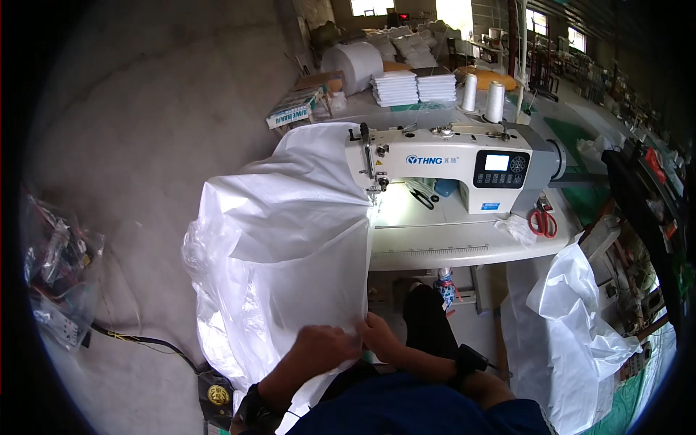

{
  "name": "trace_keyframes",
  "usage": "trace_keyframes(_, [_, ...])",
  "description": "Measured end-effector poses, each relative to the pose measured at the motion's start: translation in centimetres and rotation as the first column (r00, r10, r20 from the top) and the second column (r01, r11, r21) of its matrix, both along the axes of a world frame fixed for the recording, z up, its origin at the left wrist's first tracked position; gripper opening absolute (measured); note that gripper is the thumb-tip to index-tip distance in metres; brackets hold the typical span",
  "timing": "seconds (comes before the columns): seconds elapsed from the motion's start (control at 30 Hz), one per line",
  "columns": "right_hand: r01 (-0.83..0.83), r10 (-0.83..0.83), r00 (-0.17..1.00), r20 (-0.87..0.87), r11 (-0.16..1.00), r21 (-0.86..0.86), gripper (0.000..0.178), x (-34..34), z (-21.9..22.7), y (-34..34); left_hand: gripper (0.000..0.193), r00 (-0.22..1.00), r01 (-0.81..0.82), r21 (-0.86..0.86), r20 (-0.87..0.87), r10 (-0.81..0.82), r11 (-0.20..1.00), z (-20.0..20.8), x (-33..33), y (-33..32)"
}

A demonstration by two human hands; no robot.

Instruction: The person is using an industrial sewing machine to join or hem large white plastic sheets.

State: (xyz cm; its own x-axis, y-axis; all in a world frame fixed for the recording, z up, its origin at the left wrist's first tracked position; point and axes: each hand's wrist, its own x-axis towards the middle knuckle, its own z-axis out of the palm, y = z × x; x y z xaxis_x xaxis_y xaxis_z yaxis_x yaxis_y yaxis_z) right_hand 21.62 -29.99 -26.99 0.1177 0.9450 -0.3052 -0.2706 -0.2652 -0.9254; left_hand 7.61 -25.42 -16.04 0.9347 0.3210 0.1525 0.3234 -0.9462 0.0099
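A large white plastic-like sheet [304, 254] runs from the needle area of a white sewing machine [428, 156] down to my lap, its left part creased and shiny. The sheet's right edge passes under the lit presser foot. Close to my body, my left hand [322, 346] is closed on this edge, its fingers curled in. Right beside it, my right hand [375, 336] pinches the same edge, fingertips partly hidden. Between the hands and the needle the edge hangs fairly straight.
Black thread snips [422, 197] and red-handled scissors [542, 223] lie on the machine table [435, 250]. Thread cones [494, 101], folded white stacks [395, 88] and a big white roll [353, 67] stand behind. Another crumpled white sheet [569, 312] hangs at the right. Bagged items [58, 261] lie left.
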Motion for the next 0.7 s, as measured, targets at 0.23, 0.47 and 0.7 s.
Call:
trace_keyframes(0.23, [-0.052,0.039,0.987,-0.153,0.995,-0.079,0.031,-0.4,-0.4,-0.9,0.019,0.938,-0.342,0.467,0.223,0.266,0.815,-0.5,-1.8,14.5])
trace_keyframes(0.47, [-0.253,0.258,0.962,0.087,0.965,-0.068,0.028,-0.5,-4.0,-1.0,0.016,0.956,-0.090,-0.573,0.178,0.231,0.815,-7.0,4.1,6.2])
trace_keyframes(0.7, [-0.431,0.435,0.855,0.283,0.899,-0.081,0.025,-1.6,-6.3,-2.1,0.022,0.894,-0.331,-0.506,0.101,0.436,0.797,-8.8,3.5,2.4])
